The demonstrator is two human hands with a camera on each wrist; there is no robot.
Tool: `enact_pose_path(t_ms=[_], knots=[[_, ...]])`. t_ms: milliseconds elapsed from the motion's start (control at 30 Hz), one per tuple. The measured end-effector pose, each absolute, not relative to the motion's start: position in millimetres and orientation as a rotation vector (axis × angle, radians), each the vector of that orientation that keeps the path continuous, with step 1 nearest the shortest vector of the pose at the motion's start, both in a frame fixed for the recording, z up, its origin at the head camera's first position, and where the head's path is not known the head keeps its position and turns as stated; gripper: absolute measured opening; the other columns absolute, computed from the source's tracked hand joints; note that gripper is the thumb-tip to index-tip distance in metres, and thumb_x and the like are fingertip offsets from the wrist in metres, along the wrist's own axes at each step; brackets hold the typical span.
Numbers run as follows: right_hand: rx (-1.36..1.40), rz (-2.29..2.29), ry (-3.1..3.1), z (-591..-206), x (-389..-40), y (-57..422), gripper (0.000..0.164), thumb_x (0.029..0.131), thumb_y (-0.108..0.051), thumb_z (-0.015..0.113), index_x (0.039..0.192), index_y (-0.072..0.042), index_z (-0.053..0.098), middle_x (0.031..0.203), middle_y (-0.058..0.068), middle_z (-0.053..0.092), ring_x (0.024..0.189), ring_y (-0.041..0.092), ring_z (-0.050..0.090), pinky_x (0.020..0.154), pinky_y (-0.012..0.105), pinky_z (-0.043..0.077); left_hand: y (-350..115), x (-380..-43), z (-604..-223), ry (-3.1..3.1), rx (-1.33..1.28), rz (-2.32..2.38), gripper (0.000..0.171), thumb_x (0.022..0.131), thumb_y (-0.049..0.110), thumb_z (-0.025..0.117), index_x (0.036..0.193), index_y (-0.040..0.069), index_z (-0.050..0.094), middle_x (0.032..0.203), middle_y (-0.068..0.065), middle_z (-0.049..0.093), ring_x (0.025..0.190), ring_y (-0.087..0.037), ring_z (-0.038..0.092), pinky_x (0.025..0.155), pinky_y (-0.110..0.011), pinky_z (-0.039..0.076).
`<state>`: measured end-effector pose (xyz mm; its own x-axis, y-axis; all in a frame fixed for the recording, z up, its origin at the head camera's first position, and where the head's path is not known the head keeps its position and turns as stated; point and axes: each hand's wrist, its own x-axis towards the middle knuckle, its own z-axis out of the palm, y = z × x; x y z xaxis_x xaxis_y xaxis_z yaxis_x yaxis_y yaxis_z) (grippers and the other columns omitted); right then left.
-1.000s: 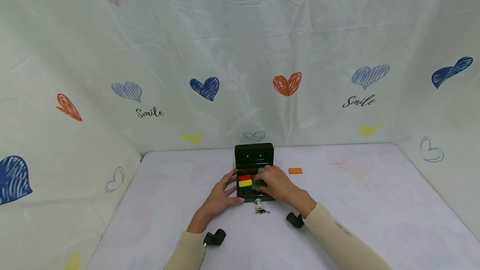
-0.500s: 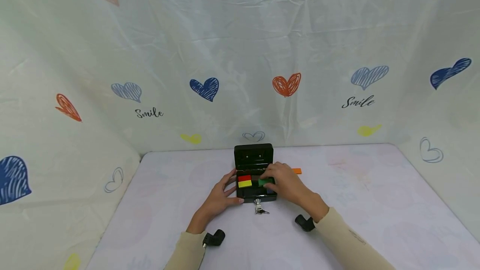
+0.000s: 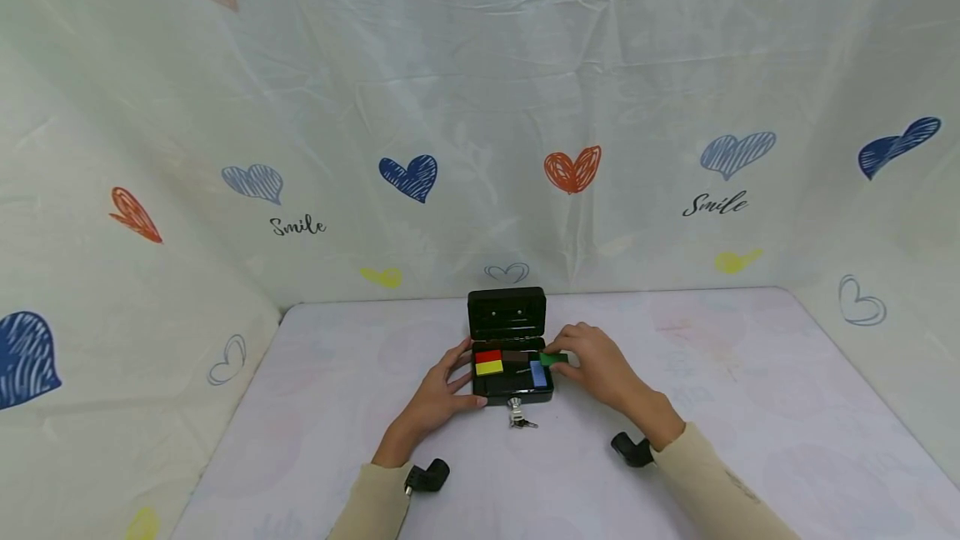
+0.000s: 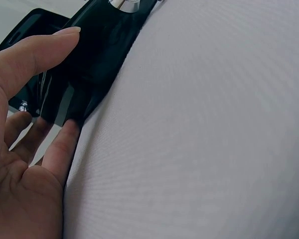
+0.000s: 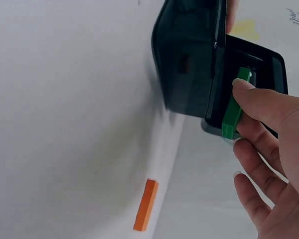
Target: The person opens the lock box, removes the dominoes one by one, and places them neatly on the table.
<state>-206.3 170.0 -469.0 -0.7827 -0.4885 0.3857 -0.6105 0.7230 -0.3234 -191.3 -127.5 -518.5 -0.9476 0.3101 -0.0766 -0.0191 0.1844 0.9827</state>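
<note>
A small black cash box [image 3: 513, 394] stands on the table with its lid [image 3: 507, 313] raised. Inside lie a red block [image 3: 488, 355], a yellow block [image 3: 490, 367], a dark brown block [image 3: 515, 357] and a blue block [image 3: 538, 374]. My left hand [image 3: 438, 397] holds the box by its left side, thumb at the front corner. Between the thumb and fingers of my right hand [image 3: 603, 369], a green block [image 3: 555, 359] is pinched over the box's right edge; the right wrist view shows that block [image 5: 236, 107] end to end.
An orange block [image 5: 146, 205] lies on the table behind my right hand, hidden in the head view. Keys [image 3: 519, 416] hang from the lock at the box's front. Behind the table [image 3: 720, 407] rises a white cloth printed with hearts.
My right hand has moved right with the green block, from inside the box to its right edge. This uncovers the blue block and hides the orange one. My left hand stays put.
</note>
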Motion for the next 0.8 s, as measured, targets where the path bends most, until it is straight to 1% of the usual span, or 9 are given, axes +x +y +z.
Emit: enact_pose_path(t_ms=[267,467,800], knots=[[0.825,0.632,-2.669,-472.4,-206.1,184.8,0.023,0.081,-0.006,0.091,0.101,-0.013,0.082,0.099,-0.004,0.074,0.094,0.019,0.067,0.083,0.039,0.06,-126.9,-190.9,-518.1,2.214,0.268,1.83,0.104,0.083,-0.004,0.086,0.168,0.013,0.029,0.168,-0.024,0.032,0.149,-0.048,0.042,0.115,-0.047,0.048],[0.802,0.629,-2.664,-475.9,-207.6,195.8,0.023,0.08,-0.005,0.091,0.1,-0.013,0.082,0.1,-0.005,0.074,0.095,0.021,0.067,0.084,0.041,0.06,-126.5,-191.0,-518.5,2.222,0.263,1.822,0.104,0.083,-0.004,0.086,0.168,0.015,0.029,0.168,-0.023,0.032,0.149,-0.048,0.043,0.115,-0.047,0.049],[0.751,0.552,-2.755,-480.1,-215.4,211.2,0.021,0.081,-0.006,0.091,0.099,-0.011,0.082,0.099,-0.001,0.074,0.094,0.024,0.067,0.084,0.043,0.06,-126.9,-191.9,-520.4,2.22,0.273,1.826,0.104,0.083,-0.004,0.086,0.168,0.014,0.029,0.169,-0.023,0.031,0.149,-0.048,0.042,0.115,-0.047,0.049]])
